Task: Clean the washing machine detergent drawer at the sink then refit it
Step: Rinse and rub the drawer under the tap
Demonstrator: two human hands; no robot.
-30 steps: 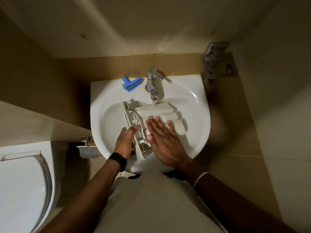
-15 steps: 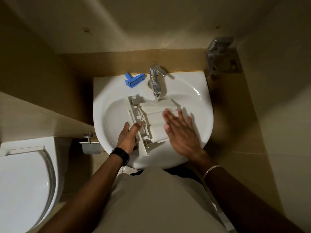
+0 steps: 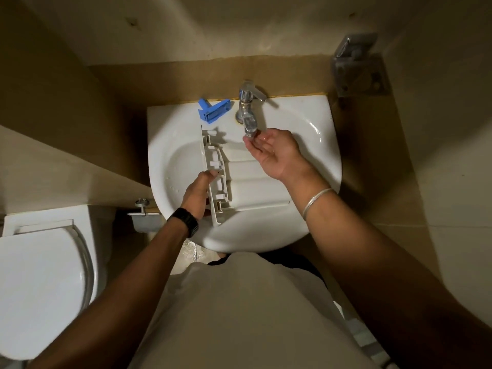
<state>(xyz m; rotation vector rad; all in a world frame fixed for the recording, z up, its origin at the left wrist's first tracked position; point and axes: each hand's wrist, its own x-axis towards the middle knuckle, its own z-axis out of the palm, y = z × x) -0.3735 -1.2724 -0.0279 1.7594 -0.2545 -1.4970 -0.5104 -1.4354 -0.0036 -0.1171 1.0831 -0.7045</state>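
Note:
The white detergent drawer [image 3: 247, 182] lies in the white sink [image 3: 316, 145], its ribbed underside up and its long side rail toward the left. My left hand [image 3: 198, 191] grips that rail, thumb on top. My right hand [image 3: 274, 153] is lifted off the drawer, palm up and cupped, fingers loosely curved right under the spout of the chrome tap [image 3: 247, 113]. It holds nothing. A blue plastic insert [image 3: 214, 110] lies on the sink's back ledge, left of the tap.
A white toilet with closed lid [image 3: 40, 283] stands at the lower left. A metal bracket [image 3: 356, 67] is fixed to the wall right of the sink, and a small metal valve [image 3: 143, 209] sits below the sink's left rim. Walls close in on both sides.
My right hand left the drawer's surface, turned palm up and rose to the tap spout. My left hand kept its hold on the rail. The drawer shifted slightly.

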